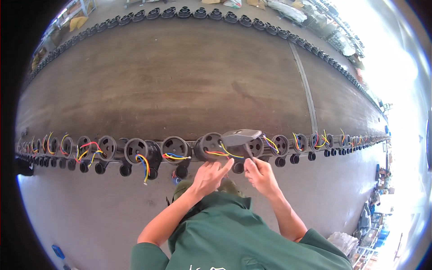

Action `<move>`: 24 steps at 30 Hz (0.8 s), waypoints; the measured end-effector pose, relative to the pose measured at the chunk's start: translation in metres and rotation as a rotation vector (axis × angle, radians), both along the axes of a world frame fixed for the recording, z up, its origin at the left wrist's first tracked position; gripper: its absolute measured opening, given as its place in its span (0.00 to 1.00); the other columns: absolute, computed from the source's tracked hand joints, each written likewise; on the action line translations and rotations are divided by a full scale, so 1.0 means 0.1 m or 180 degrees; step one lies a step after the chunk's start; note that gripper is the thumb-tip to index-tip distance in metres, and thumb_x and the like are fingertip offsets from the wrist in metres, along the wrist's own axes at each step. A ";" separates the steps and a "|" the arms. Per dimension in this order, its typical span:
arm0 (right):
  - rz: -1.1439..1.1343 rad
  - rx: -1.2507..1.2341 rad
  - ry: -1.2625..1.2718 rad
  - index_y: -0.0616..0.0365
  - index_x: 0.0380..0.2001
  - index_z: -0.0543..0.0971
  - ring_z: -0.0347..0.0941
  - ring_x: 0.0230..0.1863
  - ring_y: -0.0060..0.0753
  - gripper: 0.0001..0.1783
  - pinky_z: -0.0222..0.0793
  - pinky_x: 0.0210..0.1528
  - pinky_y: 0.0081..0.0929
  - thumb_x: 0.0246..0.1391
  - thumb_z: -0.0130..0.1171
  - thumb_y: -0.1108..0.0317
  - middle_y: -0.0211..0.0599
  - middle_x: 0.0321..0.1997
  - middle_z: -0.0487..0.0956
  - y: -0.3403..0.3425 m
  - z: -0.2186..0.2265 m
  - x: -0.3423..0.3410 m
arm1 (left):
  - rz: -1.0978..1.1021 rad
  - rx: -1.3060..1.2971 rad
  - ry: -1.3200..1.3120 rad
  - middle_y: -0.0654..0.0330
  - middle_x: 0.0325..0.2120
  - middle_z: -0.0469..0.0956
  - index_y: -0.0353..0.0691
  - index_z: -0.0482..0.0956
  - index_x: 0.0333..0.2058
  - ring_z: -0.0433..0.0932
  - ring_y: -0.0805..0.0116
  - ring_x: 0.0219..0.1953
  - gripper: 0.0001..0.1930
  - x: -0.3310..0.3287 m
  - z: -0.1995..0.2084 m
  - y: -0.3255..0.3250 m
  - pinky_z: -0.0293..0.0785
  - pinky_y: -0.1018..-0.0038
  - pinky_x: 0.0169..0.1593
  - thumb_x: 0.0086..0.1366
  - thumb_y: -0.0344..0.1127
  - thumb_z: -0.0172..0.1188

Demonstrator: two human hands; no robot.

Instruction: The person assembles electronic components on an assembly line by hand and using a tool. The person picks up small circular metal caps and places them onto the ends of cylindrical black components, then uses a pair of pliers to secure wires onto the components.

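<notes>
My right hand [261,175] is closed round the handle of a dark grey hammer-shaped tool [243,136], whose blocky head is raised above the row of parts. My left hand [209,177] is beside it, index finger stretched toward red, yellow and blue wires [220,153]. Its other fingers look curled, and I cannot tell whether the fingertip touches the wires. Those wires come from a round black plastic housing [211,143] just beyond my left hand. The tool's head partly hides the housing to its right [255,147].
Similar black housings [175,148] with coloured wires line the near edge of the long brown table [189,81]. Another row of black parts [184,12] runs along its far edge. A metal strip [303,83] crosses the tabletop. Shelves with goods [371,243] stand at the lower right.
</notes>
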State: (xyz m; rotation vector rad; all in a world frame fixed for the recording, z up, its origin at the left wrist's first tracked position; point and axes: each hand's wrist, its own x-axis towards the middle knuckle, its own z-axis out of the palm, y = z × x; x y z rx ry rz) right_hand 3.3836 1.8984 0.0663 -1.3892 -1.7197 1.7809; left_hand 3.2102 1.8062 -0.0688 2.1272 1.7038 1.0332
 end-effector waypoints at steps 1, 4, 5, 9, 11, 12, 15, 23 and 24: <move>0.0025 0.0218 0.0040 0.54 0.30 0.72 0.58 0.21 0.07 0.19 0.51 0.20 0.14 0.74 0.52 0.53 0.17 0.22 0.66 0.05 0.02 0.15 | -0.0048 0.0057 -0.0020 0.58 0.32 0.78 0.44 0.73 0.63 0.79 0.57 0.34 0.32 0.08 0.06 -0.04 0.74 0.62 0.40 0.57 0.27 0.64; 0.0096 0.0600 0.0061 0.54 0.30 0.72 0.60 0.22 0.09 0.19 0.54 0.23 0.14 0.74 0.52 0.54 0.17 0.23 0.68 0.17 -0.04 0.61 | -0.0053 0.0204 -0.0061 0.63 0.25 0.74 0.42 0.76 0.58 0.76 0.60 0.26 0.26 0.51 0.01 -0.09 0.71 0.63 0.34 0.59 0.30 0.64; 0.0036 0.0725 -0.0105 0.59 0.30 0.73 0.63 0.20 0.18 0.20 0.59 0.23 0.23 0.73 0.53 0.54 0.26 0.20 0.71 0.17 -0.18 0.73 | 0.0012 -0.0142 -0.0147 0.59 0.28 0.75 0.40 0.75 0.58 0.77 0.57 0.30 0.26 0.64 -0.06 -0.04 0.73 0.61 0.37 0.59 0.30 0.65; 0.0536 0.1150 -0.1065 0.64 0.30 0.76 0.73 0.22 0.45 0.24 0.67 0.28 0.41 0.70 0.55 0.52 0.45 0.21 0.77 0.39 -0.58 0.98 | 0.1236 -0.0641 -0.1077 0.42 0.54 0.73 0.33 0.65 0.62 0.71 0.39 0.58 0.42 1.10 -0.32 0.26 0.69 0.53 0.61 0.52 0.38 0.76; 0.0656 0.1010 -0.0866 0.63 0.28 0.75 0.68 0.20 0.31 0.24 0.64 0.26 0.35 0.70 0.55 0.52 0.36 0.19 0.75 0.55 -0.55 1.02 | 0.1726 -0.0277 -0.1269 0.43 0.56 0.72 0.33 0.65 0.62 0.70 0.40 0.60 0.43 1.25 -0.30 0.50 0.67 0.54 0.62 0.50 0.38 0.77; 0.0746 0.0938 -0.0850 0.63 0.28 0.76 0.69 0.21 0.30 0.23 0.64 0.27 0.35 0.70 0.55 0.53 0.36 0.19 0.75 0.64 -0.50 1.02 | 0.1983 -0.0085 -0.1377 0.44 0.57 0.72 0.33 0.65 0.62 0.69 0.41 0.61 0.44 1.31 -0.28 0.63 0.66 0.54 0.63 0.49 0.38 0.78; 0.0917 0.0913 -0.0858 0.64 0.28 0.76 0.68 0.22 0.25 0.22 0.64 0.27 0.32 0.70 0.56 0.54 0.33 0.20 0.75 0.72 -0.09 1.02 | 0.2231 -0.0038 -0.1663 0.44 0.56 0.72 0.33 0.64 0.62 0.70 0.41 0.60 0.47 1.37 -0.26 0.87 0.67 0.54 0.63 0.45 0.38 0.80; 0.1140 0.1392 -0.1162 0.64 0.32 0.76 0.73 0.28 0.51 0.25 0.68 0.32 0.44 0.70 0.53 0.49 0.49 0.23 0.77 0.80 -0.65 1.18 | 0.2220 0.0130 -0.2045 0.47 0.52 0.77 0.33 0.69 0.58 0.77 0.46 0.56 0.48 1.34 -0.37 1.03 0.74 0.58 0.58 0.39 0.38 0.85; 0.1130 0.1322 -0.1114 0.63 0.31 0.76 0.69 0.21 0.29 0.25 0.66 0.27 0.33 0.71 0.54 0.50 0.38 0.19 0.74 0.84 -0.66 1.17 | 0.2135 0.0127 -0.2047 0.49 0.51 0.78 0.34 0.70 0.57 0.78 0.48 0.55 0.46 1.31 -0.30 1.04 0.74 0.59 0.57 0.39 0.38 0.85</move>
